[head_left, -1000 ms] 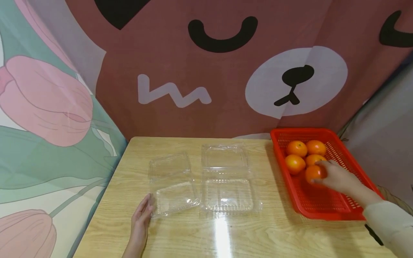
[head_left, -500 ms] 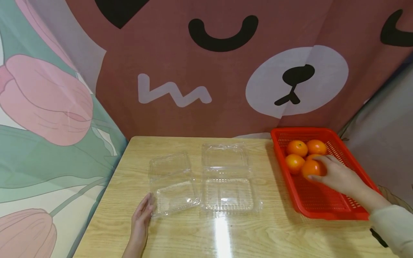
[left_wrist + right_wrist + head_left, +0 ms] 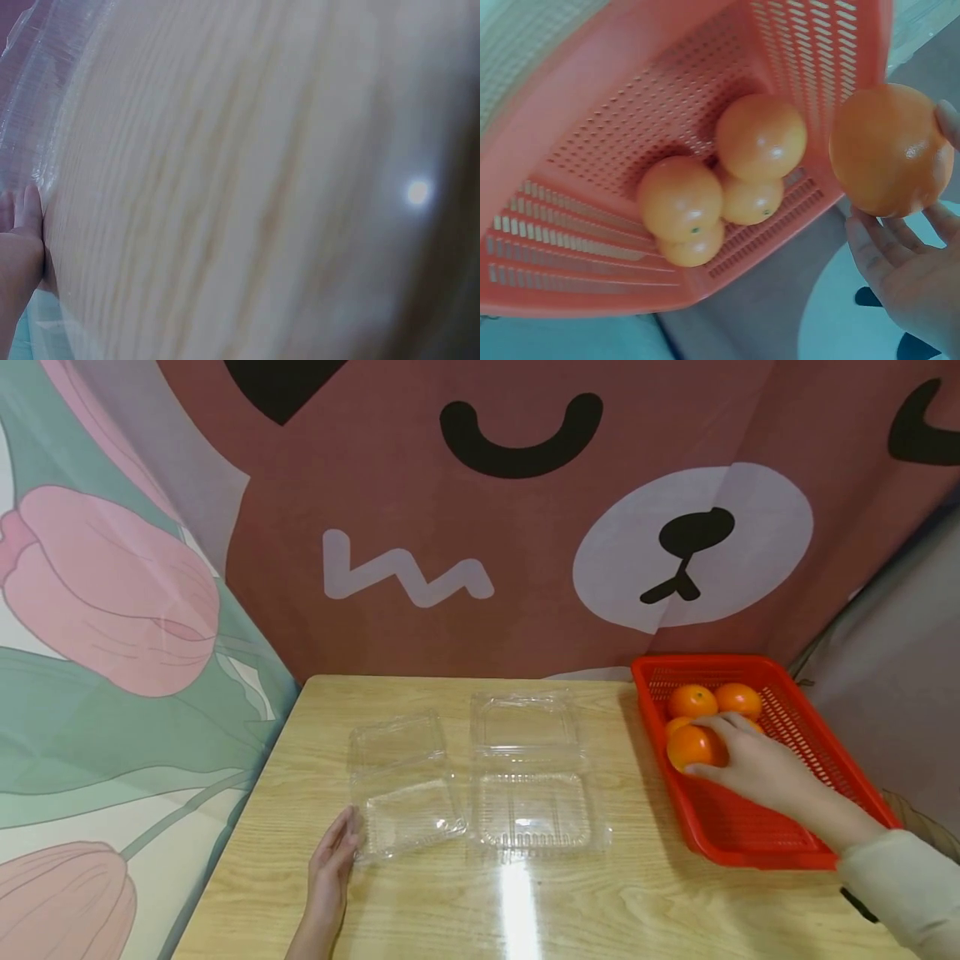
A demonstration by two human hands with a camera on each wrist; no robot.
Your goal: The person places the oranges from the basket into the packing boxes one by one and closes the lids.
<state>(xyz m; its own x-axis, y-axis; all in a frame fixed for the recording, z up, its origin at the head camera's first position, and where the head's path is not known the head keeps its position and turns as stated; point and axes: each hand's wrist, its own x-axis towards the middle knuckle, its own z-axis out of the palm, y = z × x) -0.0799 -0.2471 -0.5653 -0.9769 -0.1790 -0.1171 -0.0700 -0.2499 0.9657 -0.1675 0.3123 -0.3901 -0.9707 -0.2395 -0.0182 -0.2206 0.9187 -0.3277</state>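
My right hand (image 3: 761, 768) grips an orange (image 3: 693, 748) above the left side of the red basket (image 3: 757, 860). In the right wrist view the fingers and thumb of the hand (image 3: 915, 277) curl round the orange (image 3: 891, 150), with several other oranges (image 3: 681, 199) lower in the basket (image 3: 630, 45). At the left, my left hand (image 3: 328, 868) rests with fairly straight fingers against the near left edge of an opened clear plastic container (image 3: 408, 817). The left wrist view shows that hand (image 3: 21, 251) beside the clear plastic (image 3: 37, 97).
A second opened clear container (image 3: 532, 810) lies between the first one and the basket on the wooden table (image 3: 435, 910). Behind the table hangs a cloth (image 3: 420, 643) with a printed bear face, and a flower-patterned cloth (image 3: 112, 735) hangs at the left.
My right hand has lifted the orange and carried it left, from the middle of the basket to above its left side. The left hand and both containers have stayed in place.
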